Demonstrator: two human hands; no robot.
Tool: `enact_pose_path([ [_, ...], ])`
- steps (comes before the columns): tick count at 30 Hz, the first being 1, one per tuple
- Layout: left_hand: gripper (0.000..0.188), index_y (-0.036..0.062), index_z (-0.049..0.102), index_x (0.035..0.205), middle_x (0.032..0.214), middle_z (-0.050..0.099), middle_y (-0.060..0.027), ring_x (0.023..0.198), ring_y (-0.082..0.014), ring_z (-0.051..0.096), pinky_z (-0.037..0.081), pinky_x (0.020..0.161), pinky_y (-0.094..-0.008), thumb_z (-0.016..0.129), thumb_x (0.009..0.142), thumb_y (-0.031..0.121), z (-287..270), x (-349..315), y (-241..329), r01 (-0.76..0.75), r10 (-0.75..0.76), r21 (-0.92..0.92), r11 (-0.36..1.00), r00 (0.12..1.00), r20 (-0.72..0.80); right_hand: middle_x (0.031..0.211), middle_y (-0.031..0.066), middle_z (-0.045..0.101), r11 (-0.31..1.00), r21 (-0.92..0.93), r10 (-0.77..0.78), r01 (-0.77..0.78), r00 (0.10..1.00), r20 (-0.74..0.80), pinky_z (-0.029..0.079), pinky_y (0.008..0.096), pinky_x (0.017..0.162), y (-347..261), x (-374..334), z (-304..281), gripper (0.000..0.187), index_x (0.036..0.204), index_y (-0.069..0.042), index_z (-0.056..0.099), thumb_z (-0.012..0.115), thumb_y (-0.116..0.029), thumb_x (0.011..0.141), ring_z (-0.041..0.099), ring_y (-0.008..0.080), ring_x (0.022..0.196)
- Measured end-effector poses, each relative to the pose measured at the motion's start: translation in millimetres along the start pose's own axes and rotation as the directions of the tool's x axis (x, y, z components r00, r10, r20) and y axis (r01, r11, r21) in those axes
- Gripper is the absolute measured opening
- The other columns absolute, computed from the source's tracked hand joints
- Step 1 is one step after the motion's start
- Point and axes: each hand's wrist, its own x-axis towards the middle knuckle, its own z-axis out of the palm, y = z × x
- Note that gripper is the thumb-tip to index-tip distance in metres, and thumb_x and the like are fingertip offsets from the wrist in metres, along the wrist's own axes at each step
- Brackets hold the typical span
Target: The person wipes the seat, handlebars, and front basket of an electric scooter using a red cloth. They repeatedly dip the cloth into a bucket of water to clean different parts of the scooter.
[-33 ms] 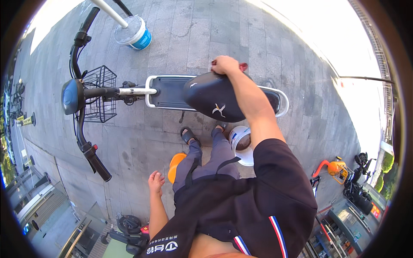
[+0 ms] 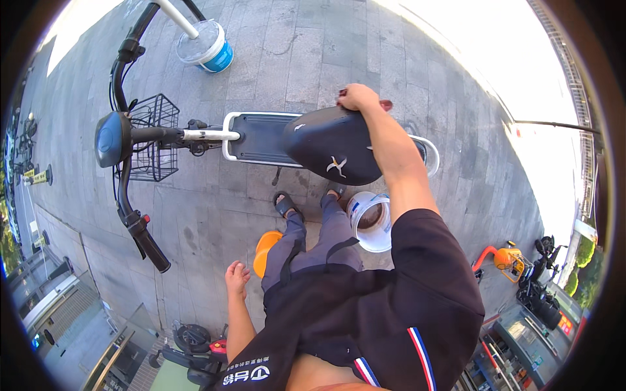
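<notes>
A: Start at the left. What could go wrong?
B: Neither hand holds the handlebar, so a hard push could swing it or rock the scooter. I can't see its stand.
A: And the left hand?
B: Free, fingers loosely bent, nothing seen in it, so it steadies nothing. Just right of it, an orange item sits beside the left leg; a step back could catch it.
A: The seat?
B: Smooth and rounded. At its far edge the right hand is clamped on a red cloth, 2 ends poking out. Whether the cloth presses on the seat, I can't tell.
A: The risk there?
B: The right arm reaches right across, so overleaning could cost balance.
A: Last?
B: The white bucket, near the seat: a knocked rim could tip it, and any liquid inside would make the paving slick.
</notes>
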Motion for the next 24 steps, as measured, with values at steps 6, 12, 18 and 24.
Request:
enact_pose_path([
  [6, 0.043, 0.0046, 0.051, 0.129, 0.102, 0.063, -0.0081, 0.078, -0.0169, 0.061, 0.051, 0.063, -0.0289, 0.064, 0.092, 0.023, -33, -1, -52, 0.156, -0.158, -0.078, 0.985, 0.987, -0.028, 0.123, 0.0078, 0.065, 0.992, -0.038, 0.101, -0.124, 0.923, -0.370, 0.044, 0.0523, 0.096, -15, -29, 25, 0.033, 0.114, -0.024, 0.069, 0.061, -0.038, 0.086, 0.057, 0.0329, 0.118],
  [12, 0.044, 0.0077, 0.050, 0.130, 0.115, 0.061, -0.0122, 0.091, -0.0252, 0.063, 0.052, 0.076, -0.0375, 0.062, 0.093, 0.029, -48, 42, -42, 0.094, -0.088, -0.083, 0.992, 0.994, 0.071, 0.115, -0.0007, 0.062, 0.849, -0.139, -0.423, 0.510, 0.497, -0.757, 0.035, 0.0447, 0.095, -120, -123, 125, 0.032, 0.100, -0.020, 0.069, 0.076, -0.020, 0.068, 0.051, 0.0247, 0.113],
  [18, 0.041, 0.0070, 0.053, 0.127, 0.107, 0.062, -0.0085, 0.082, -0.0197, 0.062, 0.052, 0.069, -0.0314, 0.064, 0.092, 0.026, -65, 68, -7, -0.001, 0.011, -0.103, 0.995, 0.995, 0.096, 0.112, -0.0017, 0.056, 0.313, -0.732, -0.918, 0.605, 0.390, -0.070, 0.032, 0.0405, 0.098, -81, -151, 145, 0.015, 0.091, -0.018, 0.067, 0.062, -0.024, 0.078, 0.045, 0.0207, 0.117],
  [24, 0.039, 0.0073, 0.052, 0.127, 0.108, 0.062, -0.0090, 0.083, -0.0197, 0.061, 0.051, 0.068, -0.0314, 0.062, 0.093, 0.024, -89, 65, -20, 0.049, -0.049, -0.163, 0.985, 0.999, -0.001, 0.093, 0.0033, 0.063, 0.521, -0.660, -0.798, 0.541, 0.584, -0.150, 0.041, 0.0404, 0.080, -138, -116, 132, 0.010, 0.085, -0.015, 0.067, 0.060, -0.021, 0.082, 0.057, 0.0227, 0.095],
])
